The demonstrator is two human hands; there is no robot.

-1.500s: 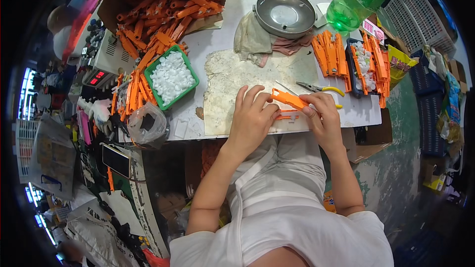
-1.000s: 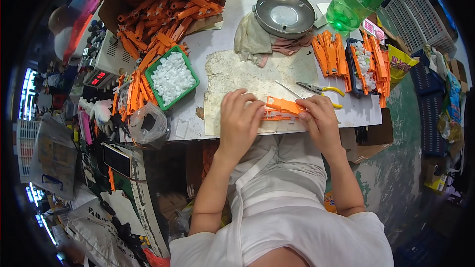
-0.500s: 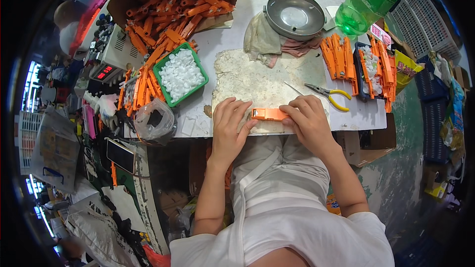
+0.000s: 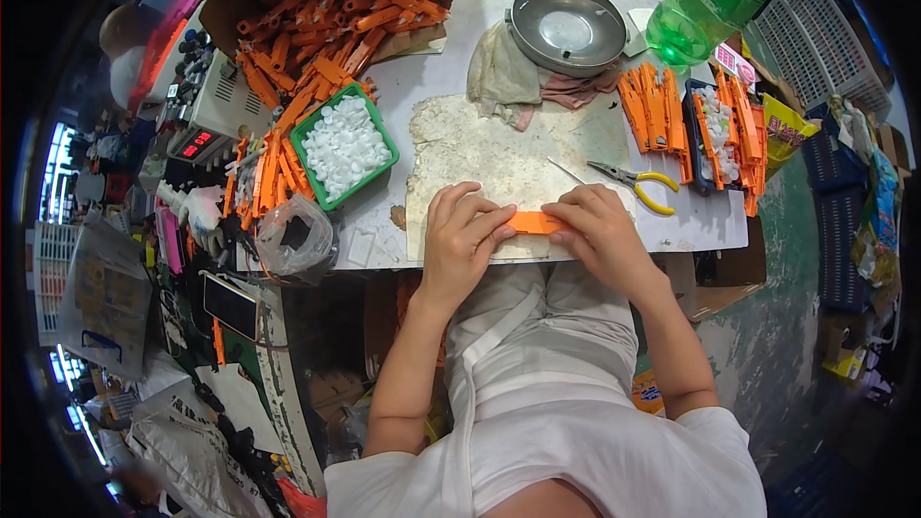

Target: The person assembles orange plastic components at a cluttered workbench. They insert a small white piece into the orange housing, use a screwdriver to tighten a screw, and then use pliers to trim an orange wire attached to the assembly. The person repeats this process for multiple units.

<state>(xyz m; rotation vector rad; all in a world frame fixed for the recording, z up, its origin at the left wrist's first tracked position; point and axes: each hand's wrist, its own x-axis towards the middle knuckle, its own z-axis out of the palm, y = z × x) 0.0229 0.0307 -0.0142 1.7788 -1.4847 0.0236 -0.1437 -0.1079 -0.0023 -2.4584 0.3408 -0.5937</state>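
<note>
An orange plastic part (image 4: 535, 222), long and narrow, lies crosswise between my two hands just above the table's front edge. My left hand (image 4: 462, 235) pinches its left end with thumb and fingers. At its right end, my right hand (image 4: 597, 230) grips with bent fingers, the thumb on the near side. Both ends are hidden under my fingers. Beneath it is a worn, pale work mat (image 4: 451, 149). To the right, pliers with yellow handles (image 4: 638, 180) rest beside a thin pointed metal tool (image 4: 566, 169).
On the left, a green tray (image 4: 321, 194) holds small white pieces, with a heap of orange parts (image 4: 336, 0) behind. A round metal pan (image 4: 566, 27) sits on a cloth (image 4: 504, 72) at the back. Orange parts (image 4: 656, 110), a dark tray and a green bottle (image 4: 705, 5) stand right.
My left hand has moved right and closed on the left end of the orange part, covering the end that showed before. My right hand keeps its hold.
</note>
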